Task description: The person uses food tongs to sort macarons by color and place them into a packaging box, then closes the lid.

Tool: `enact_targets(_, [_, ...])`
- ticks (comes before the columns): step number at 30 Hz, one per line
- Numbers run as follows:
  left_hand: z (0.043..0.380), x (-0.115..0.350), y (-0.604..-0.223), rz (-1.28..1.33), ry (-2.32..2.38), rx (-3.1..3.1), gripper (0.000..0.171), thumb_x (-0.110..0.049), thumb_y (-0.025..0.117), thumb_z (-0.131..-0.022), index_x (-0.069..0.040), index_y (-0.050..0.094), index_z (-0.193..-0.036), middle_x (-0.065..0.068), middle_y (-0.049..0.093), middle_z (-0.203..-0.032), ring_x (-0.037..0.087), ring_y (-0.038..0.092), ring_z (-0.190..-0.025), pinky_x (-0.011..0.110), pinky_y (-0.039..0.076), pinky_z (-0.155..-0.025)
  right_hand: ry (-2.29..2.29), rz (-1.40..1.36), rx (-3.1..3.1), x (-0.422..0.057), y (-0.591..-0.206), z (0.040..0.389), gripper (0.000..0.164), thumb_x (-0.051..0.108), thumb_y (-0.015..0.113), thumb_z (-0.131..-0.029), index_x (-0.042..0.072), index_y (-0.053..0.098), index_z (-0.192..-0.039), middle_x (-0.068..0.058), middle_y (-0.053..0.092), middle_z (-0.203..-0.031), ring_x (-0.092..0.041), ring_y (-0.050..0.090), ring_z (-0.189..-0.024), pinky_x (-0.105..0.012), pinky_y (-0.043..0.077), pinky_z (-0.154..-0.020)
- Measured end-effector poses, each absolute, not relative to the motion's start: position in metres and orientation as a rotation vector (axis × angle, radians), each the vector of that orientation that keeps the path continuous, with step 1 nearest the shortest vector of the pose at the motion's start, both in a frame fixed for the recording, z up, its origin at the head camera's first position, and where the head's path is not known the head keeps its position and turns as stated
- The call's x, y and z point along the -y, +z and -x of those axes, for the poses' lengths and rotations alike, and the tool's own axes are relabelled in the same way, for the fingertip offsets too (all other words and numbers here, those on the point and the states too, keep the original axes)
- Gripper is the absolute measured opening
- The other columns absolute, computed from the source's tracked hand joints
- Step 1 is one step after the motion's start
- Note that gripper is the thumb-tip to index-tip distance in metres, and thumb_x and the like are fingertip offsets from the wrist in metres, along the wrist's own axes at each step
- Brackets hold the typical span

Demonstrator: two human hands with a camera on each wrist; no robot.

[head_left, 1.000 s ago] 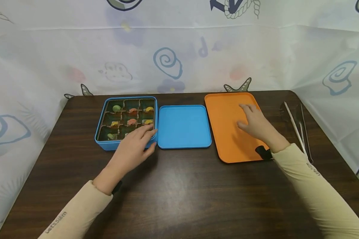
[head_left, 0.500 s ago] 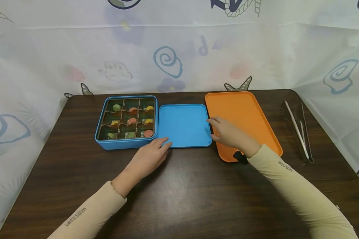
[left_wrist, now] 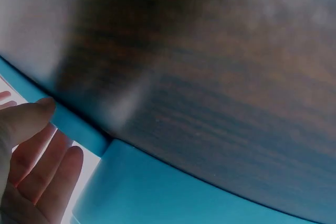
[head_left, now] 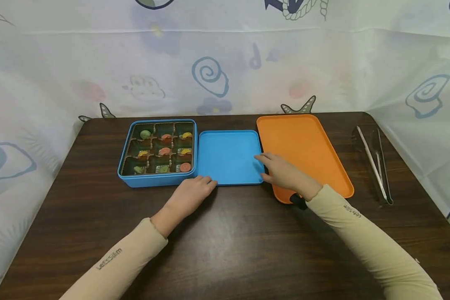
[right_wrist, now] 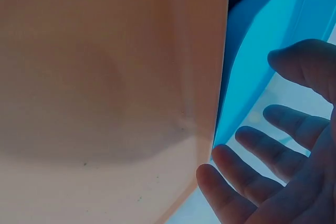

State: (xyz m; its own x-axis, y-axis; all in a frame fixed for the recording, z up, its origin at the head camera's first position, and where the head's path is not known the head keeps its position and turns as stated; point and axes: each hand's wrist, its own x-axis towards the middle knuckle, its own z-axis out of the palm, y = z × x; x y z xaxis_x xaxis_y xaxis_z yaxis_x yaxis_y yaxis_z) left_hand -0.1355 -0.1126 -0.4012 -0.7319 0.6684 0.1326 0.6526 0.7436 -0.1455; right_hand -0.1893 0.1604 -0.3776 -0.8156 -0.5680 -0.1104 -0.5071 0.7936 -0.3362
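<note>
A shallow blue lid (head_left: pixel 230 156) lies flat between a blue box (head_left: pixel 151 180) and an orange tray (head_left: pixel 298 141). At the lid's near left corner, my left hand (head_left: pixel 189 193) pinches the rim. The left wrist view has its thumb (left_wrist: pixel 39 111) on the rim's outer side and the fingers (left_wrist: pixel 63 182) on the inner side. My right hand (head_left: pixel 285 171) hovers by the lid's right edge, over the tray's left side. Its fingers (right_wrist: pixel 270 153) are spread and rather straight, with no visible grip on the lid. The box's compartments hold small green, pink and yellow pieces.
Clear-looking tongs (head_left: pixel 382 166) with a pale strip lie at the right of the dark wooden table (head_left: pixel 232 246). A patterned white cloth (head_left: pixel 247 75) hangs behind the table. The box stands directly against the lid's left side.
My right hand has moved left from over the orange tray to the lid's right edge. My left hand has slid right from the box to the lid's near left corner and taken its rim.
</note>
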Motion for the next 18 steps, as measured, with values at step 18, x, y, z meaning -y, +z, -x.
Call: enact_targets(18, [0.1349,0.1112,-0.4036,1.044,0.152,2.559,0.015,-0.005,0.065,-0.087,-0.010,0.061,-0.101,0.005,0.058,-0.089,0.015,0.058,-0.074,0.024,0.048,-0.047,-0.590,0.736,-2.817,-0.1673,-0.3764,0.1868,0.052,0.015,0.059,-0.093,-0.002,0.042,-0.140,-0.025,0.044,-0.139,-0.038,0.048,-0.126,-0.049,0.046,-0.101])
